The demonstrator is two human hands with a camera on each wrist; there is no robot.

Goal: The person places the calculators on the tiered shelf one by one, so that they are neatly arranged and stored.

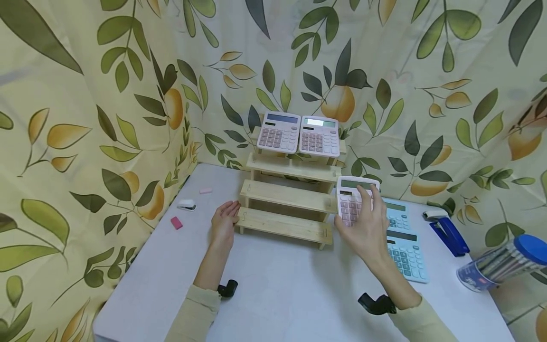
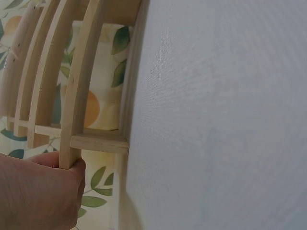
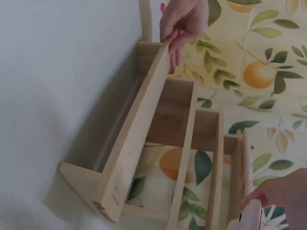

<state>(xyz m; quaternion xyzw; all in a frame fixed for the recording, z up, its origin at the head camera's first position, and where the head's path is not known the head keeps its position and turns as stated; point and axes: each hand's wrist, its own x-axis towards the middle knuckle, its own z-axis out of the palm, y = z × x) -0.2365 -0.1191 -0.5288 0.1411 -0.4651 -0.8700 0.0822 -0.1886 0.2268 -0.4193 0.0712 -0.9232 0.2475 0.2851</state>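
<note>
A pale wooden stepped rack (image 1: 284, 225) stands on the table. My left hand (image 1: 223, 225) grips the left end of its lowest step; in the left wrist view, the left hand (image 2: 43, 191) has thumb and fingers on either side of the board (image 2: 74, 96). My right hand (image 1: 366, 230) holds a pink calculator (image 1: 347, 202) by its edges at the rack's right side, its face partly covered by the fingers. Two more calculators, a lilac-white one (image 1: 278, 133) and a pinkish one (image 1: 319, 137), lean side by side on the top step.
Two blue calculators (image 1: 408, 259) lie right of the rack. Beyond them are a blue stapler (image 1: 449, 236) and a tub of pencils (image 1: 478, 275). On the left lie a small white stapler (image 1: 186, 204), a red eraser (image 1: 176, 223) and a pink eraser (image 1: 205, 191). Patterned curtain hangs behind.
</note>
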